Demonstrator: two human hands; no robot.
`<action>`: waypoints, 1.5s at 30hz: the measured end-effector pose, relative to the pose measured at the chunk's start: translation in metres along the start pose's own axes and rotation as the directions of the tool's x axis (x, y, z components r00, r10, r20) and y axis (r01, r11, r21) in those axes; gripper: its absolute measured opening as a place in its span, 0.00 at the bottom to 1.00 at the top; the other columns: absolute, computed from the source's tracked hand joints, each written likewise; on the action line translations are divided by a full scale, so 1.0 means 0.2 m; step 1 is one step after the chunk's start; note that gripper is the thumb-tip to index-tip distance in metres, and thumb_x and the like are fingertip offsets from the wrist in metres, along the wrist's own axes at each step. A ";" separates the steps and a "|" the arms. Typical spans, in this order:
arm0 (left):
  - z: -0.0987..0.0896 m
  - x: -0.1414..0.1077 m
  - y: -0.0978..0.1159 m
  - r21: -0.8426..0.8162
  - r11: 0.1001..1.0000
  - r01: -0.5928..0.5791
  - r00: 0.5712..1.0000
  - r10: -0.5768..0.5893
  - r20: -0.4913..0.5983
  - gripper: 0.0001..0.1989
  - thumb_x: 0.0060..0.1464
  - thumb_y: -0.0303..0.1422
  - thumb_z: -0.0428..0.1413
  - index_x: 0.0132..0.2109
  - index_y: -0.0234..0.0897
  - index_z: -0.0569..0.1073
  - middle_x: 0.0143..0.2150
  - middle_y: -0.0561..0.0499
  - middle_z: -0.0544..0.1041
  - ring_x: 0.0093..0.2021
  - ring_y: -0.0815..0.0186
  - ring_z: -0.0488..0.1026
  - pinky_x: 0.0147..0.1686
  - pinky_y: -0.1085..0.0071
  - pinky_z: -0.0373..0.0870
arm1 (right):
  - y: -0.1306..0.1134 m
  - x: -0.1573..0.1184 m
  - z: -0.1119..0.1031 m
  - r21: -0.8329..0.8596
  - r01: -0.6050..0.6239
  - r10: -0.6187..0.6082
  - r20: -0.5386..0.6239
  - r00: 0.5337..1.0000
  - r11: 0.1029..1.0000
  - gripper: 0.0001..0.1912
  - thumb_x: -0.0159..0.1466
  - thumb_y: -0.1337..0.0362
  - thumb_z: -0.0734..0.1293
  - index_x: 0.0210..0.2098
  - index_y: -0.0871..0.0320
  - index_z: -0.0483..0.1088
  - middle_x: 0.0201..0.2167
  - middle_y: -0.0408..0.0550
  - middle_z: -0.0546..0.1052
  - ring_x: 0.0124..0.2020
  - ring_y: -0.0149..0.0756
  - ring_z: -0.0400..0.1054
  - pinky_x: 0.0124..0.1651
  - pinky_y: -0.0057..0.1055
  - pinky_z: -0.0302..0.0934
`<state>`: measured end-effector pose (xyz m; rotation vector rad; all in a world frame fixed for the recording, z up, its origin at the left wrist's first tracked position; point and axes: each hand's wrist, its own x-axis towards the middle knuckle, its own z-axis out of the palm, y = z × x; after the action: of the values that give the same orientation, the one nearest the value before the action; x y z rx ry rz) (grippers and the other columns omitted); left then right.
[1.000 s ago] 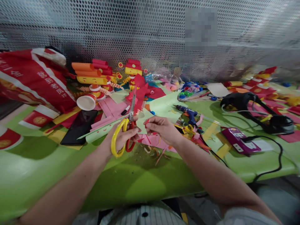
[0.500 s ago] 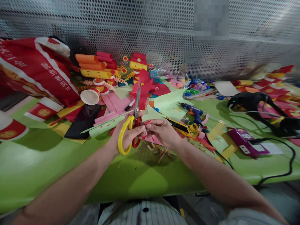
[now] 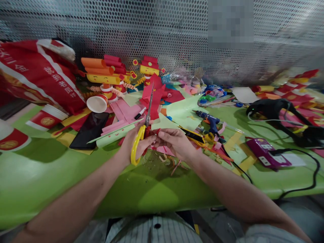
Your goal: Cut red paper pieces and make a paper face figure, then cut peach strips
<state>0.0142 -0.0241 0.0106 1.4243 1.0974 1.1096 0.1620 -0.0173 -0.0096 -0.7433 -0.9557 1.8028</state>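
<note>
Scissors (image 3: 137,145) with one yellow and one red handle hang on my left hand (image 3: 129,143), blades pointing away from me. The left thumb and fingertips are also pinched together against my right hand (image 3: 177,141). Between the fingertips of both hands is a small red piece of paper (image 3: 156,131), mostly hidden by the fingers. Right fingers are closed on that red piece. Beyond the hands lie red paper (image 3: 153,98), a pale green sheet (image 3: 182,109) and a rolled green paper (image 3: 113,135). Paper scraps (image 3: 177,165) lie just below the hands.
Left are a black phone (image 3: 89,131), paper cups (image 3: 48,117) and a red bag (image 3: 48,74). Paper figures (image 3: 149,69) stand at the back. Right are a glue gun (image 3: 209,118), a yellow-black cutter (image 3: 193,136), a purple power strip (image 3: 268,153) and cables.
The scissors have turned slightly in my left hand, with the yellow loop narrower to view and the blade tips shifted right. Both hands stay together at the red piece.
</note>
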 end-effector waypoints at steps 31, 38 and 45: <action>0.00 0.01 -0.02 -0.149 0.986 0.080 0.997 -0.081 0.002 0.20 0.41 0.31 0.60 0.45 0.36 0.72 0.25 0.58 0.69 0.20 0.73 0.66 0.21 0.74 0.64 | -0.01 0.01 -0.02 -0.029 -0.122 0.120 -0.068 0.990 0.992 0.17 0.47 0.51 0.72 0.22 0.61 0.73 0.18 0.45 0.74 0.17 0.28 0.67 0.24 0.26 0.63; -0.03 0.01 0.00 -0.160 0.984 0.079 0.993 -0.063 0.100 0.24 0.44 0.34 0.59 0.50 0.35 0.68 0.24 0.57 0.70 0.20 0.73 0.66 0.20 0.75 0.63 | -0.06 0.04 -0.09 -0.521 0.087 -0.230 -0.216 0.949 0.849 0.12 0.48 0.57 0.71 0.27 0.60 0.73 0.17 0.38 0.67 0.16 0.23 0.55 0.19 0.25 0.51; -0.06 0.01 -0.01 -0.188 0.973 0.138 0.937 -0.067 0.342 0.25 0.46 0.34 0.59 0.52 0.35 0.67 0.24 0.56 0.71 0.20 0.73 0.67 0.19 0.76 0.63 | -0.08 0.08 -0.13 -0.658 0.239 -0.478 -0.210 0.853 0.715 0.21 0.47 0.57 0.70 0.39 0.58 0.72 0.42 0.51 0.73 0.33 0.32 0.65 0.29 0.29 0.61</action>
<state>0.0029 -0.0207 0.0098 1.3129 0.7791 0.8423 0.1840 0.0082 -0.0100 -1.1503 -1.3361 0.9315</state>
